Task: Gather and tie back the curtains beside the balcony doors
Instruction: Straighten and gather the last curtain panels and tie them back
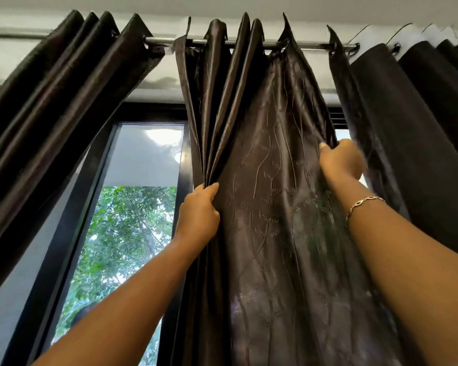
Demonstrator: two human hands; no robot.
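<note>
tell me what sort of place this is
Likely a room in a home: dark satin curtains hung by eyelets on a metal rod, and a black-framed glass door with green trees outside.

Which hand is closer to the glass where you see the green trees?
Left. The left hand grips the curtain in folds just right of the glass; the right hand grips its far edge, across the panel.

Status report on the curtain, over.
Left hand grips curtain at gathered folds. Right hand grips its right edge. Not tied yet. Nothing blocking.
</note>
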